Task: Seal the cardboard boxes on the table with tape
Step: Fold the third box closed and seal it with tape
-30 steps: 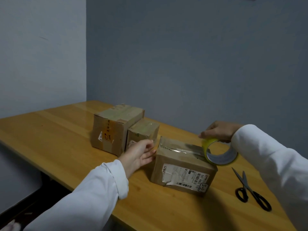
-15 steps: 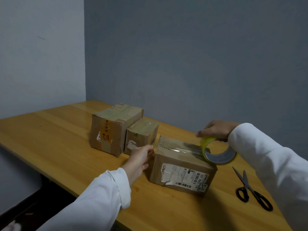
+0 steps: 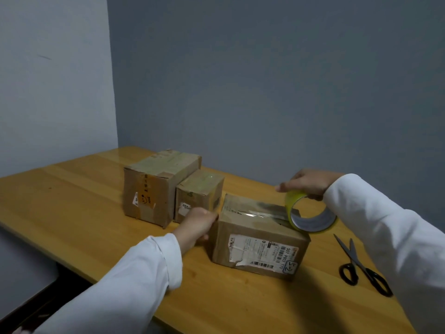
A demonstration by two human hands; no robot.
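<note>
Three cardboard boxes stand on the wooden table (image 3: 72,213). The nearest box (image 3: 260,242) bears a shipping label on its front, and a strip of clear tape runs across its top. My right hand (image 3: 310,183) grips a yellow tape roll (image 3: 310,218) at the box's right top edge, the tape stretching from the roll onto the lid. My left hand (image 3: 197,224) presses against the left end of this box. Behind it sit a small box (image 3: 199,196) and a larger box (image 3: 156,186), side by side, both with tape on top.
Black-handled scissors (image 3: 361,266) lie on the table to the right of the near box. Grey walls meet in a corner behind the table. The table's front edge runs diagonally at the lower left, with dark floor below.
My left hand slid down from the top left edge of the near box onto its left end. The right hand and tape roll stayed almost still.
</note>
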